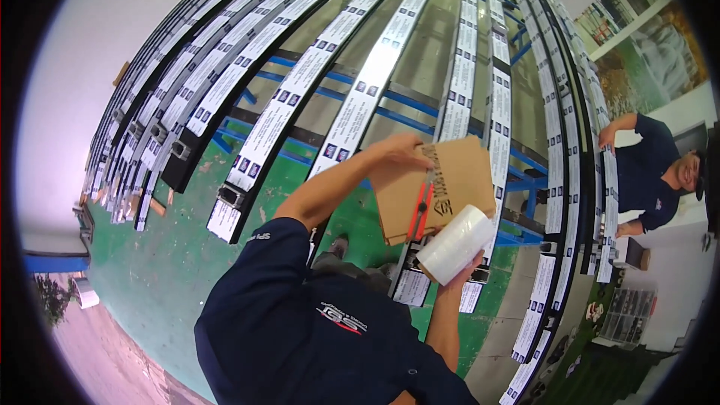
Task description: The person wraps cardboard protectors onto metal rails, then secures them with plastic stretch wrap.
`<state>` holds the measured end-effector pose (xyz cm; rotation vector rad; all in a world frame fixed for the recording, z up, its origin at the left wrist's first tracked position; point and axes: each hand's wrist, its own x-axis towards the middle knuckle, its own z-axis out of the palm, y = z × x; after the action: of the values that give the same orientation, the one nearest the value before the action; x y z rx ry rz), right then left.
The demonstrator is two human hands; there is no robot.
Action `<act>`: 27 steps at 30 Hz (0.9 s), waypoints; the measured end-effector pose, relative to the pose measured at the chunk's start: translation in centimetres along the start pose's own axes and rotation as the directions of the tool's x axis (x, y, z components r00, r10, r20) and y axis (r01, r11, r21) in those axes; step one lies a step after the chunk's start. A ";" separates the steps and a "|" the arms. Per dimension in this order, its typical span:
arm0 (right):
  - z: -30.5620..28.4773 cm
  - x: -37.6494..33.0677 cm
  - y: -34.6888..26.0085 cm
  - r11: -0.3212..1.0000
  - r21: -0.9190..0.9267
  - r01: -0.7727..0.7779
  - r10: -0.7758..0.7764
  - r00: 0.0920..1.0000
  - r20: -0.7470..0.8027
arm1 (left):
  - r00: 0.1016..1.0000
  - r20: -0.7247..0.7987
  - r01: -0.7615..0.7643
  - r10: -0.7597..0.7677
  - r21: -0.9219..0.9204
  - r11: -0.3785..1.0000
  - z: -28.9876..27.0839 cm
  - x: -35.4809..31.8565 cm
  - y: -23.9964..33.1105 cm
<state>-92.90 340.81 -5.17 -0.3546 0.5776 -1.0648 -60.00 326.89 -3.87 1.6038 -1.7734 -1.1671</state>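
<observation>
The left hand (397,151) reaches forward and pinches the top edge of a piece of brown cardboard (450,180), fingers clamped on its far-left corner, pressing it against one of the long wrapped bars (375,75) that run away across the blue rack (420,105). The right hand (461,270) sits lower, fingers curled up around a roll of clear stretch film (455,244), gripping it from underneath just below the cardboard's near edge. A red-handled cutter (421,210) lies along the cardboard's face, slanting from its top edge down toward the roll; whether a finger pins it there I cannot tell.

The bars lie side by side on the rack, white labelled strips along their lengths, their near ends overhanging the green floor (172,255). The cardboard covers the near end of the bars in the middle of the rack. At the rack's right edge another person in a dark shirt (645,172) leans in with both hands on the outer bars.

My read: this is the padding step, cardboard held in place over the bar ends, film ready but not yet started. The next move calls for keeping that left pinch firm while the roll's loose end is brought onto the cardboard, with the cutter kept from slipping off.
</observation>
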 end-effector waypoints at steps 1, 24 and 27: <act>1.4 0.9 1.1 0.997 0.030 -0.073 0.070 0.993 0.099 | 0.999 -0.031 0.027 -0.026 0.012 1.000 -1.8 -1.3 -1.6; 11.5 8.7 22.8 0.683 -0.095 -0.724 0.724 0.655 0.216 | 0.911 0.044 0.407 -0.409 0.053 0.912 -22.7 -19.2 -24.5; 10.5 9.6 20.6 0.811 -0.073 -0.580 0.585 0.805 0.100 | 0.899 0.110 0.403 -0.424 0.177 0.898 -23.6 -16.4 -24.2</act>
<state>-68.42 341.44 -10.39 -0.2453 0.5513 -0.4298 -24.18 337.33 -8.51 2.1120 -1.6867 -1.3971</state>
